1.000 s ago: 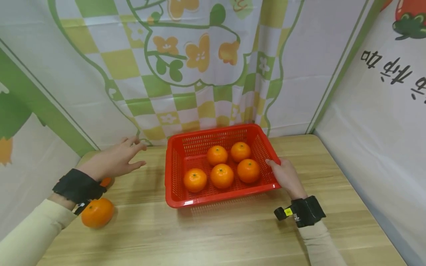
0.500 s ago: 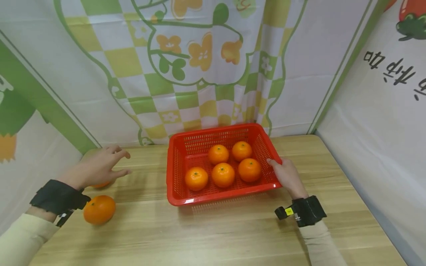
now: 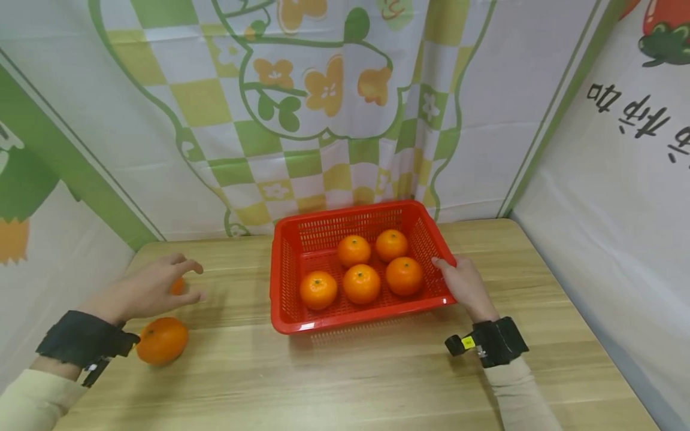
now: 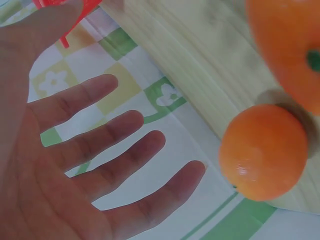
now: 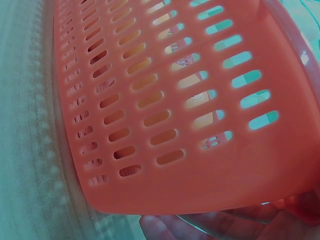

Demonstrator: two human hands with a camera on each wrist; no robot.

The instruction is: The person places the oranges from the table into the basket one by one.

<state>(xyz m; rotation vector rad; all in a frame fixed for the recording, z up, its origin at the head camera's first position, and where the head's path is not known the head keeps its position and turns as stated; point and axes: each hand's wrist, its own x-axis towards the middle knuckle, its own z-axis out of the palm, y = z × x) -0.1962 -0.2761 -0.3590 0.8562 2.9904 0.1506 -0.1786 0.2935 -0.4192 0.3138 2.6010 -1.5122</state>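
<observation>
My left hand [image 3: 148, 290], fingers spread and holding nothing, hovers over the left side of the table. An orange [image 3: 176, 286] shows partly behind its fingers, and a larger-looking orange [image 3: 163, 341] lies nearer, beside the wrist. In the left wrist view the palm and fingers [image 4: 125, 172] are apart from both fruits, the smaller-looking orange [image 4: 264, 152] lying off the fingertips. My right hand [image 3: 466, 287] grips the right rim of a red plastic basket [image 3: 307, 326], thumb over the edge. Inside it sit several oranges [image 3: 361, 284]. The right wrist view shows the basket's slotted wall [image 5: 200, 175] with fingers below it.
The wooden table [image 3: 345, 383] ends at a checkered curtain [image 3: 323, 161] right behind the basket. White printed cloth [image 3: 604, 197] rises along the right side, and another cloth panel [image 3: 48, 251] along the left. Black bands with small cameras circle both wrists.
My left hand has drawn left and toward the body, from left of the basket to above the far loose orange. My right hand and the basket stay in place.
</observation>
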